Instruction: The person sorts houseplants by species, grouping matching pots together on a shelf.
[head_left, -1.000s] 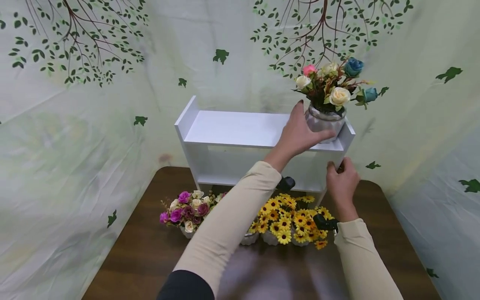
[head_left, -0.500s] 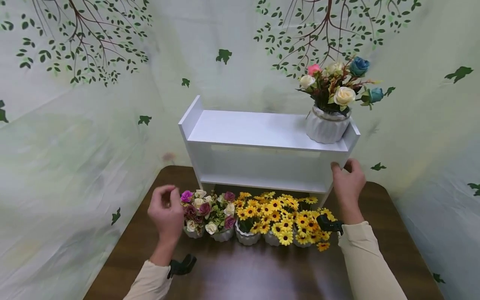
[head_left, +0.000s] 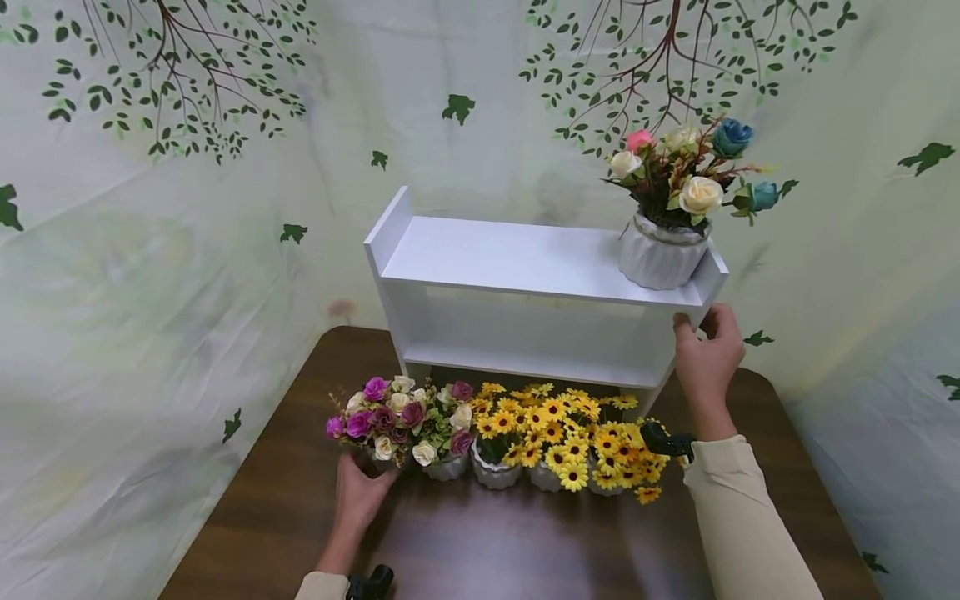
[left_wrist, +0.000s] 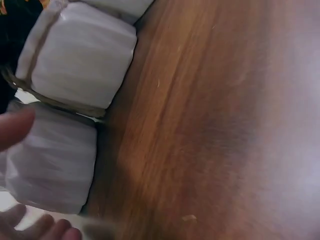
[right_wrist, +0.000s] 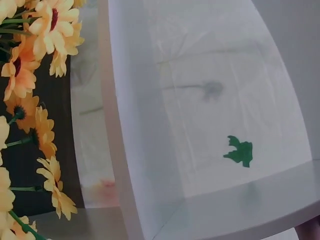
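Observation:
A white two-tier shelf [head_left: 510, 258] stands at the back of the table. My right hand [head_left: 708, 358] grips the edge of its right side panel, thumb in front; in the right wrist view just a bit of this hand [right_wrist: 310, 231] shows in the corner. My left hand [head_left: 362, 492] is at the leftmost pot of purple and cream roses [head_left: 381, 417], thumb and fingers spread on either side of it. Up close, the thumb [left_wrist: 17, 127] overlaps that white pot [left_wrist: 55, 165] and the fingertips [left_wrist: 60, 227] lie along its far side.
A white pot with pink, cream and blue roses [head_left: 663, 254] sits on the shelf's top right. Right of the left hand stand another rose pot [head_left: 447, 468] and several pots of yellow daisies [head_left: 573, 442], in a row on the brown table [head_left: 510, 546]. Leaf-printed cloth hangs behind.
My left hand has let go of the mixed-rose pot on the top shelf, swung left and come down to the leftmost rose pot. My right hand keeps its grip on the shelf side.

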